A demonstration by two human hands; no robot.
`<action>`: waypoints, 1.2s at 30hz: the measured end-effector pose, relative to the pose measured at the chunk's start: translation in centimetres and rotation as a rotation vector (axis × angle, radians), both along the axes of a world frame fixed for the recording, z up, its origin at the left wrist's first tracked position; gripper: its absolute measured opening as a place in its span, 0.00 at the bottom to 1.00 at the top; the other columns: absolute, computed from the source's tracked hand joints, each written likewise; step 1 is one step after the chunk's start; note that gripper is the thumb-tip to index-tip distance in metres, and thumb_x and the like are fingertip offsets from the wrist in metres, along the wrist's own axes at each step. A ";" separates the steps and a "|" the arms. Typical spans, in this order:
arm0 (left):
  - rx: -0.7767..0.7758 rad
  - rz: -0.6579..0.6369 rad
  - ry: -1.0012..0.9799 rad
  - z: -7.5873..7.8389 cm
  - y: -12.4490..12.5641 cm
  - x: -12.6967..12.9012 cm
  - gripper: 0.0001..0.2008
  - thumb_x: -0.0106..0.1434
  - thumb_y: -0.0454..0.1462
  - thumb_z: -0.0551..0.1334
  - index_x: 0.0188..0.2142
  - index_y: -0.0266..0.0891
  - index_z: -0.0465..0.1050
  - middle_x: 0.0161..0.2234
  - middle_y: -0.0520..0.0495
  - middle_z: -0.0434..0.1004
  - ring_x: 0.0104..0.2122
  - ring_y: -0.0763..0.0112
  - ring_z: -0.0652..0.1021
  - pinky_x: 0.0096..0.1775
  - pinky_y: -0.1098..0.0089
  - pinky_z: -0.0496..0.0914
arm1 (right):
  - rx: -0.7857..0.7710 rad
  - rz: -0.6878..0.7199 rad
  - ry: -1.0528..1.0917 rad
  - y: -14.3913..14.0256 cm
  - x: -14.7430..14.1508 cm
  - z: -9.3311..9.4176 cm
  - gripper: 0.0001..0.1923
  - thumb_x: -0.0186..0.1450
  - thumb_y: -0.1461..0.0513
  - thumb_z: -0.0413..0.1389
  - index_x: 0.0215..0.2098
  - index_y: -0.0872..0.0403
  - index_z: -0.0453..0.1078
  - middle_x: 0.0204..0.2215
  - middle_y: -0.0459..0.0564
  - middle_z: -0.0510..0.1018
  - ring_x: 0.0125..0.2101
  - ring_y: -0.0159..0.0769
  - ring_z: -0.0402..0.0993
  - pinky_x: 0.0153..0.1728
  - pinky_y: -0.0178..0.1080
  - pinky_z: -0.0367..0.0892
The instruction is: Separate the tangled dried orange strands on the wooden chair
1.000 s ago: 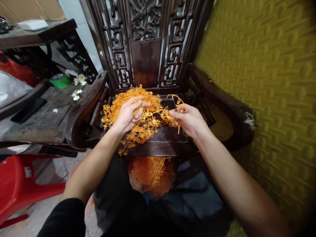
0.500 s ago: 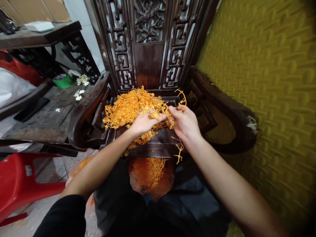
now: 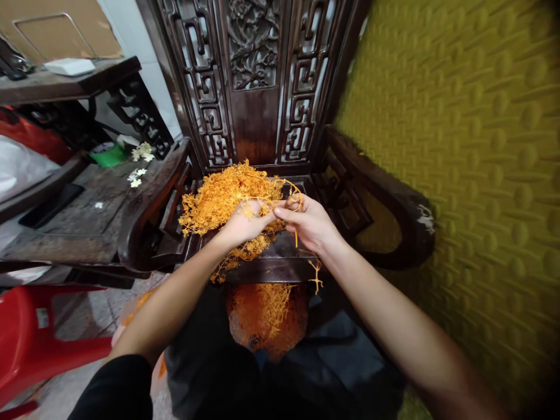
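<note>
1. My left hand (image 3: 242,224) is closed on a clump at the near edge of the heap of orange plastic sprigs (image 3: 223,195), which lies on the seat of the carved dark wooden chair (image 3: 289,245).
2. My right hand (image 3: 306,224) pinches one sprig (image 3: 297,204) between thumb and forefinger, just beside the left hand; a loose branch (image 3: 315,274) dangles below the wrist over the seat's front edge.
3. I judge these sprigs very light and springy: thin stems with many small side twigs that hook into one another, so they come away in tangles, not singly.
4. The twig tips look brittle enough to snap if yanked. I would take hold on the thicker main stem, close to where it leaves the clump, and steady the pile with the other hand.
5. More orange sprigs sit in a bag (image 3: 266,318) on my lap, below the seat edge.
6. A red plastic stool (image 3: 39,338) stands well to the left.
</note>
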State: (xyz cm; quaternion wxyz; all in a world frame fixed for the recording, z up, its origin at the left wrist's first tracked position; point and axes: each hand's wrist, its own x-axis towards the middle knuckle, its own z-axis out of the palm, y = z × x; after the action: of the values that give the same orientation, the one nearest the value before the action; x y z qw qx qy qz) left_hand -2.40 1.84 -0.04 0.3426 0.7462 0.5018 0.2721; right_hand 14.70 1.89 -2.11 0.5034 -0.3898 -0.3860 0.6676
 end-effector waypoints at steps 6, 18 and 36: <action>0.074 -0.018 0.194 -0.3 -0.2 0.5 0.15 0.67 0.44 0.60 0.28 0.38 0.75 0.22 0.52 0.69 0.24 0.74 0.67 0.31 0.70 0.61 | 0.010 -0.157 -0.002 0.1 -1.1 -0.3 0.30 0.38 0.61 0.76 0.26 0.52 0.59 0.24 0.45 0.79 0.23 0.30 0.72 0.21 0.31 0.61; -0.273 0.007 -0.229 -0.8 -1.2 -1.1 0.17 0.66 0.44 0.60 0.49 0.36 0.75 0.37 0.45 0.81 0.17 0.80 0.65 0.22 0.71 0.60 | 0.080 -0.403 0.062 2.0 2.4 0.2 0.27 0.44 0.64 0.72 0.26 0.52 0.55 0.25 0.40 0.74 0.18 0.21 0.53 0.15 0.28 0.46; 0.194 0.051 -0.238 -1.6 1.1 -0.7 0.12 0.66 0.44 0.65 0.40 0.36 0.77 0.40 0.44 0.83 0.42 0.66 0.80 0.52 0.62 0.71 | -0.065 -0.069 0.111 0.1 0.4 -0.2 0.25 0.41 0.64 0.75 0.32 0.53 0.68 0.25 0.40 0.71 0.23 0.25 0.64 0.18 0.28 0.55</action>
State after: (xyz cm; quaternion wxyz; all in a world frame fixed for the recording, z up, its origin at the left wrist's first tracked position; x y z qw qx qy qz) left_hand -3.13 2.93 -1.62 0.3191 0.7253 0.4478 0.4143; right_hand 15.06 1.98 -2.31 0.5337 -0.3816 -0.3220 0.6826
